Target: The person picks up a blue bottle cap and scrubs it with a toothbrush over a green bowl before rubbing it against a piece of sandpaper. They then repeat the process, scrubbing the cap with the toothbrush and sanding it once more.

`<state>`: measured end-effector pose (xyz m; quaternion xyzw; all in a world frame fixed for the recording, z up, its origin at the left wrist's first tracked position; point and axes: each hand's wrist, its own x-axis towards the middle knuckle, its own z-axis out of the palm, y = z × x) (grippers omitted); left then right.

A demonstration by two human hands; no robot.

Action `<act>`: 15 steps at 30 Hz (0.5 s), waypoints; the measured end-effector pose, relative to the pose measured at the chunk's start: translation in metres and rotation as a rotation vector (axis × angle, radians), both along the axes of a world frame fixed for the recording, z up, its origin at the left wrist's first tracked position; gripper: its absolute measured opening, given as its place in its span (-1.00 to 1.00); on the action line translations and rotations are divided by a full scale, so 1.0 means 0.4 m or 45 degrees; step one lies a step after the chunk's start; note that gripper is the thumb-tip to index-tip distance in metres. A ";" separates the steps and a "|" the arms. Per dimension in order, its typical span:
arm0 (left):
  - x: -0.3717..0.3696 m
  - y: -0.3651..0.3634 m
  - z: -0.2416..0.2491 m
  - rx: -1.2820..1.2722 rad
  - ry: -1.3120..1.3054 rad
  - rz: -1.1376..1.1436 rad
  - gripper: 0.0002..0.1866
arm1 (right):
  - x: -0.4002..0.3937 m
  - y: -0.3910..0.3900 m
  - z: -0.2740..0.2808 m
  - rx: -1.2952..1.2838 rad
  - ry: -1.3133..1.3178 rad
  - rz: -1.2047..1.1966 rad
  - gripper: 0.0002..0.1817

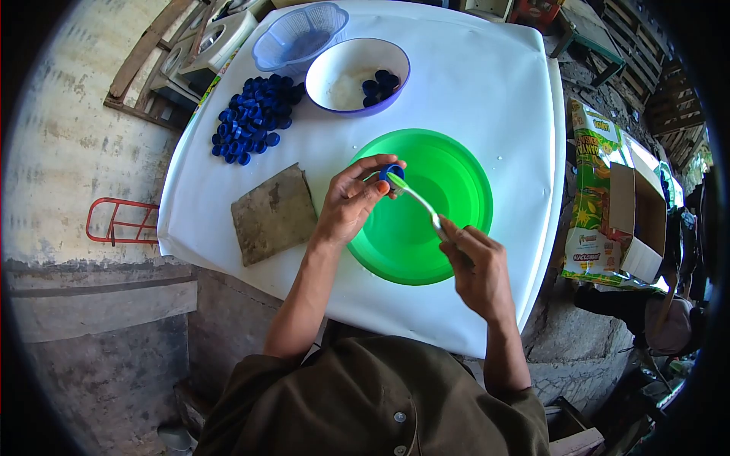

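Many blue caps [255, 115] beside the bowl [341, 85], slab [275, 213] near green basin [417, 247]

bright middle, strong fisheye bending, black corners.

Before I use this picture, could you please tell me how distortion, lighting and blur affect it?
Head view: strong fisheye distortion, bowing the white tabletop, with black corners; head view: tabletop bright, shirt much darker; head view: toothbrush and green basin fairly clear.
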<state>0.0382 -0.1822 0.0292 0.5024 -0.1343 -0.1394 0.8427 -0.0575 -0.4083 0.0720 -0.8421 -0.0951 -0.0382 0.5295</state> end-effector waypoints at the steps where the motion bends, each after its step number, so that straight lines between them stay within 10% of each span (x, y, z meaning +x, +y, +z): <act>1: -0.001 -0.002 0.004 0.005 0.000 -0.008 -0.58 | 0.004 -0.009 0.010 -0.078 0.024 -0.038 -0.60; 15: 0.003 0.011 -0.013 -0.038 -0.046 -0.027 -0.60 | 0.000 0.002 0.012 -0.108 0.002 0.009 -0.59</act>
